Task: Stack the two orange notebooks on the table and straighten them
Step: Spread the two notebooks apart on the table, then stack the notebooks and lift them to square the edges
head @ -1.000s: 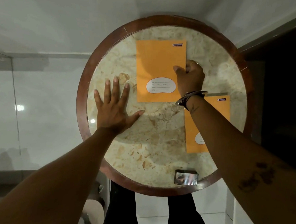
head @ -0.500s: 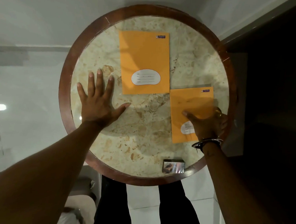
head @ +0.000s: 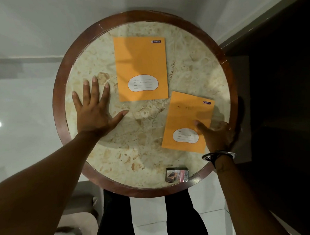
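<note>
Two orange notebooks lie on a round marble table [head: 138, 150]. The far notebook [head: 140, 64] rests flat and square near the table's middle, nothing touching it. The near notebook [head: 184, 115] lies at the right, tilted clockwise, its near right edge held by my right hand [head: 214, 134], thumb pressed on the cover beside the white label. The fingers under that edge are hidden. My left hand [head: 94, 109] lies flat on the marble with fingers spread, left of the far notebook and apart from it.
A small printed box [head: 177, 174] sits at the table's near edge. The table has a raised dark wooden rim [head: 59, 97]. A dark wall or cabinet stands to the right. My legs show below the table.
My right hand left the far notebook, moved near and right to the second notebook, gripped its edge and turned it clockwise. My left hand stayed flat in place.
</note>
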`<state>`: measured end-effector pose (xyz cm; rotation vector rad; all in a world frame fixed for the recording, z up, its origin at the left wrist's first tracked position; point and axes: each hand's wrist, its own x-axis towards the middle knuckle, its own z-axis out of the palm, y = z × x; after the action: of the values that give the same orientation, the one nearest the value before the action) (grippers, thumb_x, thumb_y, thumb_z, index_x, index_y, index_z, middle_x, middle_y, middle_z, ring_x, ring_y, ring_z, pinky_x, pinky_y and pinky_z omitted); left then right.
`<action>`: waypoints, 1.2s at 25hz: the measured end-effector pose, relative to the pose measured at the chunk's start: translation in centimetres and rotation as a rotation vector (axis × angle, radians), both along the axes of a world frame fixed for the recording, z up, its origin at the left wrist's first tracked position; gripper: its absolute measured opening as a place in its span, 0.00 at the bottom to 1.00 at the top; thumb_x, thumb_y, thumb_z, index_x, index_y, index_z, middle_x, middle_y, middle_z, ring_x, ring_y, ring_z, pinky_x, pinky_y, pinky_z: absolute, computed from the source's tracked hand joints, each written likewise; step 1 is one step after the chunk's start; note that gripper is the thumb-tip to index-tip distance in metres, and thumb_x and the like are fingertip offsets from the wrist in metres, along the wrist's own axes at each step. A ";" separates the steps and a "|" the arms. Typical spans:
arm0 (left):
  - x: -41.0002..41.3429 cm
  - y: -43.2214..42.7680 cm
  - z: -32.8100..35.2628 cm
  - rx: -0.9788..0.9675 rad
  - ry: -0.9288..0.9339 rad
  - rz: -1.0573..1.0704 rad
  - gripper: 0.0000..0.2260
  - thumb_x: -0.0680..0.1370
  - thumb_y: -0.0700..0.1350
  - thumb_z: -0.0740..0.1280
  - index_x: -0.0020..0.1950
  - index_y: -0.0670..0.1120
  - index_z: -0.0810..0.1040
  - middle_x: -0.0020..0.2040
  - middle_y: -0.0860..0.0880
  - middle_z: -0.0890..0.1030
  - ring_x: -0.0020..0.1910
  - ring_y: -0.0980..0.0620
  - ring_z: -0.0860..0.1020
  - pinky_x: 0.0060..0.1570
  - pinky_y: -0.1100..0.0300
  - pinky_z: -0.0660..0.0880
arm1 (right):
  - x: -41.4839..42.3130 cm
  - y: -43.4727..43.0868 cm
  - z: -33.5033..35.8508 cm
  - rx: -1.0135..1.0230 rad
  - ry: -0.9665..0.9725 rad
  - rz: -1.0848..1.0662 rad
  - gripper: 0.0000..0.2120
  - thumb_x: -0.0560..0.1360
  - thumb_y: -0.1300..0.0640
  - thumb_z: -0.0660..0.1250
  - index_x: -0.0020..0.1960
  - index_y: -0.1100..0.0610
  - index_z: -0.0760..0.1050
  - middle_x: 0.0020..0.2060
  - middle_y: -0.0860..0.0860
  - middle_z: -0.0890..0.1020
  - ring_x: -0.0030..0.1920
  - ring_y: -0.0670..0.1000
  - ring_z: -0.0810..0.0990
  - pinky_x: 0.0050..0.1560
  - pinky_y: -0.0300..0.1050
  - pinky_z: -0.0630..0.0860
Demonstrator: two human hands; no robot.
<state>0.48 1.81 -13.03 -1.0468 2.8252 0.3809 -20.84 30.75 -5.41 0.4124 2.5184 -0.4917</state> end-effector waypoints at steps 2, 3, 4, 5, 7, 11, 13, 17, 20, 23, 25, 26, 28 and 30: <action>0.0 0.0 0.0 0.003 0.004 -0.002 0.47 0.76 0.77 0.53 0.85 0.48 0.56 0.86 0.40 0.51 0.85 0.36 0.49 0.77 0.29 0.46 | 1.4 -1.5 -0.2 0.064 -0.021 0.084 0.55 0.53 0.31 0.79 0.69 0.59 0.64 0.65 0.62 0.73 0.65 0.64 0.73 0.62 0.63 0.75; 0.0 0.0 0.0 0.008 0.008 -0.004 0.46 0.76 0.77 0.53 0.85 0.49 0.56 0.86 0.40 0.51 0.85 0.36 0.49 0.77 0.29 0.45 | 2.0 -2.1 -0.2 0.088 -0.019 0.089 0.57 0.52 0.31 0.80 0.69 0.59 0.63 0.65 0.62 0.72 0.65 0.66 0.72 0.63 0.65 0.74; 0.1 -0.1 0.0 0.012 0.011 -0.003 0.46 0.76 0.77 0.53 0.85 0.49 0.56 0.86 0.40 0.51 0.85 0.36 0.49 0.77 0.29 0.45 | 2.2 -2.6 -0.3 0.109 -0.017 0.072 0.56 0.51 0.32 0.80 0.69 0.59 0.63 0.65 0.62 0.72 0.65 0.66 0.72 0.62 0.66 0.73; 0.1 -0.1 -0.1 0.011 0.012 -0.001 0.46 0.76 0.77 0.53 0.85 0.49 0.55 0.86 0.40 0.51 0.85 0.36 0.48 0.77 0.29 0.45 | 2.2 -2.9 -0.4 0.122 -0.023 0.044 0.55 0.51 0.33 0.81 0.67 0.59 0.63 0.64 0.62 0.72 0.64 0.67 0.72 0.62 0.67 0.73; 0.1 -0.1 -0.1 0.014 0.012 -0.001 0.46 0.76 0.77 0.53 0.85 0.49 0.55 0.86 0.40 0.50 0.85 0.37 0.48 0.77 0.29 0.45 | 1.6 -2.6 -0.6 0.113 -0.083 -0.014 0.53 0.53 0.34 0.81 0.68 0.58 0.64 0.65 0.61 0.72 0.65 0.66 0.72 0.63 0.66 0.73; 0.2 -0.2 -0.3 0.018 0.031 0.003 0.46 0.76 0.77 0.53 0.85 0.50 0.54 0.86 0.41 0.50 0.85 0.37 0.48 0.77 0.30 0.44 | 0.9 -0.8 -0.6 -0.126 -0.136 -0.181 0.45 0.63 0.43 0.80 0.71 0.59 0.66 0.67 0.59 0.74 0.67 0.64 0.74 0.65 0.64 0.75; 0.3 0.0 -0.4 0.020 0.033 0.002 0.46 0.76 0.78 0.52 0.85 0.50 0.55 0.86 0.41 0.50 0.85 0.37 0.48 0.77 0.30 0.44 | 0.5 0.3 0.7 -0.241 -0.018 -0.146 0.31 0.69 0.47 0.77 0.66 0.59 0.72 0.61 0.57 0.79 0.62 0.64 0.78 0.59 0.60 0.78; -0.2 -0.5 -0.4 0.017 0.035 -0.002 0.46 0.76 0.78 0.52 0.85 0.50 0.55 0.86 0.41 0.51 0.85 0.37 0.48 0.78 0.29 0.45 | -2.5 0.9 3.2 -0.458 0.033 -0.019 0.17 0.77 0.53 0.69 0.63 0.59 0.73 0.60 0.61 0.81 0.58 0.67 0.81 0.57 0.68 0.78; 0.1 -0.9 -0.5 -0.009 0.053 0.022 0.46 0.76 0.77 0.53 0.85 0.49 0.56 0.86 0.41 0.50 0.85 0.37 0.48 0.77 0.29 0.46 | -4.1 -2.9 4.3 -0.736 0.040 0.011 0.16 0.78 0.58 0.68 0.65 0.59 0.75 0.58 0.57 0.84 0.57 0.60 0.83 0.53 0.58 0.82; 0.2 0.3 -0.4 0.015 0.030 -0.008 0.47 0.75 0.77 0.54 0.86 0.49 0.56 0.87 0.42 0.49 0.85 0.38 0.47 0.78 0.29 0.45 | -3.8 -9.6 3.9 -0.833 -0.006 0.055 0.15 0.78 0.60 0.68 0.64 0.60 0.76 0.57 0.54 0.85 0.57 0.54 0.84 0.55 0.50 0.82; 0.4 0.5 -0.7 0.008 0.034 0.010 0.47 0.75 0.78 0.53 0.86 0.50 0.55 0.87 0.42 0.49 0.85 0.39 0.46 0.78 0.30 0.44 | -4.3 -14.4 2.1 -0.907 -0.055 0.093 0.17 0.78 0.67 0.66 0.66 0.67 0.74 0.62 0.63 0.81 0.60 0.60 0.81 0.62 0.56 0.78; 0.3 0.4 -0.9 0.003 0.034 0.013 0.47 0.75 0.78 0.52 0.86 0.50 0.55 0.87 0.43 0.48 0.85 0.39 0.45 0.78 0.30 0.44 | -4.6 -16.8 1.1 -0.915 -0.053 0.128 0.17 0.78 0.69 0.65 0.67 0.69 0.73 0.62 0.65 0.79 0.59 0.60 0.80 0.63 0.58 0.77; 0.2 -0.1 -1.1 -0.006 0.033 0.003 0.47 0.75 0.78 0.51 0.86 0.50 0.54 0.87 0.43 0.48 0.85 0.40 0.45 0.79 0.31 0.43 | -4.9 -20.2 -0.8 -0.868 -0.036 0.181 0.16 0.77 0.69 0.66 0.64 0.71 0.74 0.61 0.67 0.79 0.59 0.63 0.80 0.64 0.61 0.77; 0.2 -0.1 -1.1 0.005 0.030 0.000 0.47 0.76 0.78 0.52 0.86 0.50 0.54 0.87 0.43 0.47 0.85 0.40 0.44 0.79 0.32 0.42 | -4.5 -21.2 -2.1 -0.703 0.050 0.237 0.15 0.76 0.61 0.71 0.60 0.67 0.77 0.58 0.64 0.81 0.58 0.63 0.81 0.59 0.57 0.78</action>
<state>0.71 1.74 -14.11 -1.0485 2.8488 0.4067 -25.31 9.52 -7.49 -0.1656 2.2062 -1.2290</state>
